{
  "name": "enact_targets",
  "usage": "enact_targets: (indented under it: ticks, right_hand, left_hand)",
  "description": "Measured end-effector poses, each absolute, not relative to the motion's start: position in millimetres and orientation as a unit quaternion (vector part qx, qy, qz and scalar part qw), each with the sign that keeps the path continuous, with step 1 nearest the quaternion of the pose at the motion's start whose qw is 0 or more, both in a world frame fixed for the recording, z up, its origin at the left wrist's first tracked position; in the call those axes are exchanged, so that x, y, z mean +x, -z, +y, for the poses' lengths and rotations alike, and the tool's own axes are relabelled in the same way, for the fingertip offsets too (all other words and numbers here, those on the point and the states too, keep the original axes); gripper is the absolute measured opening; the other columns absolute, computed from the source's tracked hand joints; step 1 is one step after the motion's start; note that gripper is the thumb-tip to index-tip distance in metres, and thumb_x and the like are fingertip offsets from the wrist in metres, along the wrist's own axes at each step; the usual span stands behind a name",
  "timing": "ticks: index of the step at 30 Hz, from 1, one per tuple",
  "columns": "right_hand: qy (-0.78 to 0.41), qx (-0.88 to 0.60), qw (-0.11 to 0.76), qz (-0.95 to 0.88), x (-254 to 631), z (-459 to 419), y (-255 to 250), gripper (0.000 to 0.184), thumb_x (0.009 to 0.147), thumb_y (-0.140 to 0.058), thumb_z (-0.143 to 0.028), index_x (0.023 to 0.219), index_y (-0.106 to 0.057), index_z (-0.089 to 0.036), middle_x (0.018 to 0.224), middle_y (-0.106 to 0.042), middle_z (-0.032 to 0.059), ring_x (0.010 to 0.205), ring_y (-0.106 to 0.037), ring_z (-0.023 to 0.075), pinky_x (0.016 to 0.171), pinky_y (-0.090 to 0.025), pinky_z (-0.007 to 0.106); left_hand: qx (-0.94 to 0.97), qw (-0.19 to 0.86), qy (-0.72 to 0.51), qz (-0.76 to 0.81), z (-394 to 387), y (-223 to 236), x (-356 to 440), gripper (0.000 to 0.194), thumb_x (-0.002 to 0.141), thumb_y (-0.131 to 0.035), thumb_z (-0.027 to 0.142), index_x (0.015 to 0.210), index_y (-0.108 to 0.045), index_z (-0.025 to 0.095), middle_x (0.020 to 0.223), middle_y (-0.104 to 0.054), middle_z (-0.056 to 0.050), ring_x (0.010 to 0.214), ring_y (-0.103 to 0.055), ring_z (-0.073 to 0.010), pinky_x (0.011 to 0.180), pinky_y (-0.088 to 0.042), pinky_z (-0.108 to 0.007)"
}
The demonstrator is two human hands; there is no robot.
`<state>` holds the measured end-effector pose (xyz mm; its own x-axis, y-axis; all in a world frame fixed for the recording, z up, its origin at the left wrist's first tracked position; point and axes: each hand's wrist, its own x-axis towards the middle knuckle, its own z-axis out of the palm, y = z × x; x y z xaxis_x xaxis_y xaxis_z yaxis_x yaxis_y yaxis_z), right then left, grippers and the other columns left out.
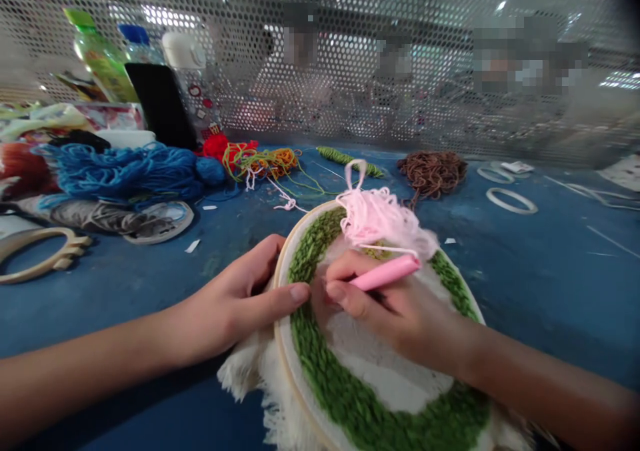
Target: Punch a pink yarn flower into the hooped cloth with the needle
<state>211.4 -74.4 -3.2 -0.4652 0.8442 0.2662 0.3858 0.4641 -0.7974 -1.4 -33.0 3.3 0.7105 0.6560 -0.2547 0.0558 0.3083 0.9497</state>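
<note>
My left hand (245,297) grips the left rim of a wooden embroidery hoop (281,304), with its thumb lying on the cloth. The hoop holds frayed off-white cloth (370,344) bearing a ring of green looped yarn (340,391). My right hand (395,311) holds a pink plastic punch needle (385,273), its tip hidden under my fingers against the cloth. A loose tangle of pale pink yarn (380,217) lies on the hoop's far edge, and a strand of it runs to the tool.
Skeins of blue (125,171), brown (433,174) and green yarn (347,162) lie on the blue table (550,291), with spare hoops (35,254) and rings (513,201). Bottles (103,57) and a black phone (160,104) stand before a perforated metal screen (325,11), with people beyond it.
</note>
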Motion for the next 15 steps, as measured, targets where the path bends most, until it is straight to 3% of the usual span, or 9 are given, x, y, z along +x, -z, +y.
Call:
enact_targets:
  ticks: [7,15]
  right_hand:
    - [-0.352,-0.408,0.385,-0.750,211,-69,6,0.019,0.095,-0.050,-0.026,0.078,-0.056,-0.018,0.071,-0.055,-0.0018,0.064,-0.049,0.0100,0.061,-0.039,0.024]
    - [-0.491,-0.425,0.397,-0.648,211,-64,8,0.025,0.095,-0.049,-0.034,0.079,-0.057,-0.016,0.057,-0.046,-0.0049,0.052,-0.042,0.0083,0.049,-0.033,0.022]
  left_hand:
    - [0.588,0.708,-0.195,0.338,-26,2,-1,0.026,0.089,-0.059,0.039,0.105,-0.049,0.021,0.089,-0.060,-0.001,0.076,-0.060,-0.0147,0.064,-0.052,-0.025]
    - [0.752,0.519,-0.082,0.397,-9,-14,-3,0.036,0.088,-0.049,0.054,0.095,-0.054,0.018,0.090,-0.064,-0.003,0.083,-0.061,-0.0225,0.066,-0.049,-0.030]
